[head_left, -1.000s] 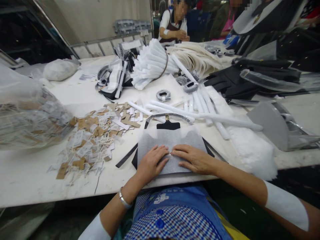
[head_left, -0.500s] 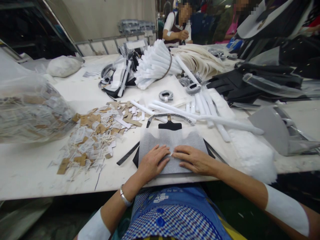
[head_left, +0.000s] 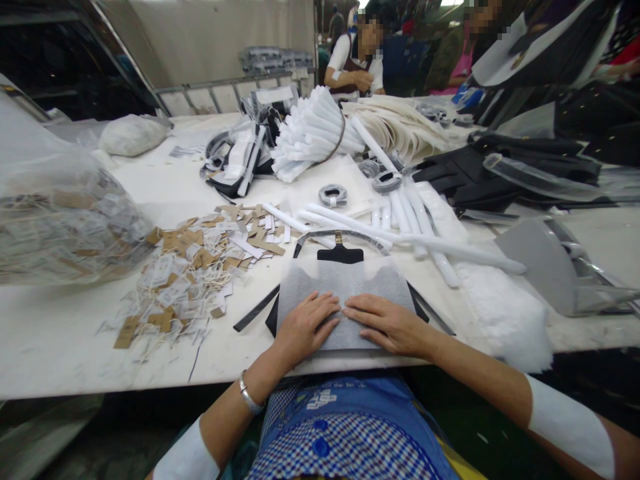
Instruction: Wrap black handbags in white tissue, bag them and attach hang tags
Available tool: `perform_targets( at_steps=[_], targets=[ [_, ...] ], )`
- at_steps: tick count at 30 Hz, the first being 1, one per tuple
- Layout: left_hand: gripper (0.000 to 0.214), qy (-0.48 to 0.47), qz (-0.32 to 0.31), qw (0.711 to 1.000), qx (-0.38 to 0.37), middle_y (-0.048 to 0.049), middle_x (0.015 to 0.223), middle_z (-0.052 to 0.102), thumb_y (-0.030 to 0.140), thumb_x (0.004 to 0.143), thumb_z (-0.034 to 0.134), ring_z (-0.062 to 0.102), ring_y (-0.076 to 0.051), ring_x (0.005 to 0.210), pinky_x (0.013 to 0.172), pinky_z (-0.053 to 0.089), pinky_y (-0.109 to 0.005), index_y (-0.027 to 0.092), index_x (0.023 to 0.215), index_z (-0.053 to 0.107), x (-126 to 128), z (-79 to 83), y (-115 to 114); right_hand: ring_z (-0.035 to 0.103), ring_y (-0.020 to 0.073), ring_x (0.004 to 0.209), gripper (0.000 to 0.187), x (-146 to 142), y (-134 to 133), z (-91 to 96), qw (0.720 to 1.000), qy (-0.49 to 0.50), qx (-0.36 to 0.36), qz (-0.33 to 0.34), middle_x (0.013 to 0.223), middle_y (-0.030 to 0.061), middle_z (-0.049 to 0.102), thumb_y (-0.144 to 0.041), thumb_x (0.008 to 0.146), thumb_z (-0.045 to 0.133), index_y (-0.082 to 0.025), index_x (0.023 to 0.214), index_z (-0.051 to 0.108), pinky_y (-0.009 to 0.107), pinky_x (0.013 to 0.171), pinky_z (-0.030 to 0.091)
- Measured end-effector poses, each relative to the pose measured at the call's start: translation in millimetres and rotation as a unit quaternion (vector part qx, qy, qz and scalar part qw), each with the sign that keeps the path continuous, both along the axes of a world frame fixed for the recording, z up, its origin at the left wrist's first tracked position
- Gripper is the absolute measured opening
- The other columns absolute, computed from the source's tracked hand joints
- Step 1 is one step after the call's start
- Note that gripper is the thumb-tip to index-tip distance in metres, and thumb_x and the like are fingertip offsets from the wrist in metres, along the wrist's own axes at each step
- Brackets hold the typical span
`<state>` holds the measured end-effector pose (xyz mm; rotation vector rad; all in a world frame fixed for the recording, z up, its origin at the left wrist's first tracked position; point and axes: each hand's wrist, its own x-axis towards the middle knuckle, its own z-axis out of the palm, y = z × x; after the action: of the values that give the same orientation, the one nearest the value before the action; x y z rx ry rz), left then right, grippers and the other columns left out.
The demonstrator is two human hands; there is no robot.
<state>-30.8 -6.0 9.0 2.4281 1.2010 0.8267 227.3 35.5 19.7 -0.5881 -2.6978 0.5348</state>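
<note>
Both palms rest flat on a grey-white sheet (head_left: 345, 277) that covers the front of a black handbag (head_left: 341, 253) lying on the table. My left hand (head_left: 309, 323) presses on the left half of the sheet, fingers stretched out. On the right half lies my right hand (head_left: 387, 323), also open, with its fingertips close to those of the left. A wrapped handle (head_left: 313, 237) arches above the bag's top edge, and a black tab with a metal fitting shows under it. Dark straps (head_left: 256, 308) stick out at both sides. Most of the bag is hidden under the sheet.
Left of the bag is a heap of brown and white tags (head_left: 190, 267), beside a large clear plastic bag (head_left: 65, 220) of more tags. White tubes (head_left: 425, 240), coiled straps (head_left: 333, 195) and black bag pieces (head_left: 500, 167) lie behind. A co-worker (head_left: 355, 67) is across the table.
My hands have stayed almost still on the sheet. The view has shifted slightly. The co-worker across the table has lowered their hands.
</note>
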Motion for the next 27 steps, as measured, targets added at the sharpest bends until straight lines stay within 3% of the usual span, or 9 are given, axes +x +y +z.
perform_targets(
  at_steps=[8,13,17,23,27],
  targets=[
    [0.027,0.069,-0.021,0.997,0.007,-0.0103,0.132,0.064,0.024,0.099,0.047,0.053,-0.023,0.131,0.115,0.038,-0.047,0.016,0.121,0.061,-0.2,2.1,0.5,0.045,0.0238,0.138,0.045,-1.1,-2.7,0.3,0.998,-0.057,0.025,-0.003,0.145,0.0118,0.053,-0.029,0.102,0.042,-0.017,0.145,0.048,0.047,0.115,0.035],
    [0.040,0.188,-0.044,0.981,-0.026,-0.0075,0.153,0.044,0.044,0.098,0.047,0.029,-0.027,0.147,0.121,0.023,-0.053,0.022,0.131,0.055,-8.2,18.7,6.3,0.028,0.0294,0.147,0.059,8.3,3.9,10.7,0.990,-0.139,0.020,-0.011,0.158,0.0056,0.034,-0.043,0.099,0.047,-0.029,0.154,0.030,0.058,0.118,0.020],
    [0.056,0.242,-0.062,0.968,-0.024,-0.0067,0.161,0.030,0.053,0.095,0.049,0.018,-0.030,0.150,0.122,0.014,-0.056,0.027,0.144,0.044,-17.0,21.6,10.4,0.019,0.0330,0.149,0.068,15.2,12.1,13.0,0.987,-0.158,0.001,-0.018,0.163,0.0062,0.022,-0.053,0.095,0.051,-0.031,0.155,0.027,0.059,0.118,0.014],
    [0.070,0.258,-0.057,0.964,0.007,-0.0080,0.163,0.022,0.060,0.092,0.050,0.017,-0.033,0.150,0.120,0.016,-0.058,0.029,0.152,0.032,-24.2,14.4,8.0,0.018,0.0339,0.149,0.075,19.8,14.0,14.6,0.990,-0.135,-0.021,-0.028,0.163,0.0092,0.019,-0.059,0.091,0.054,-0.029,0.155,0.028,0.062,0.117,0.016],
    [0.075,0.284,-0.058,0.954,0.082,-0.0106,0.159,0.032,0.065,0.089,0.050,0.024,-0.034,0.148,0.121,0.010,-0.055,0.027,0.152,0.034,-26.2,8.7,12.5,0.022,0.0334,0.148,0.077,20.8,12.3,11.4,0.990,-0.134,-0.001,-0.035,0.162,0.0101,0.024,-0.057,0.090,0.057,-0.027,0.155,0.030,0.060,0.116,0.028]
  ],
)
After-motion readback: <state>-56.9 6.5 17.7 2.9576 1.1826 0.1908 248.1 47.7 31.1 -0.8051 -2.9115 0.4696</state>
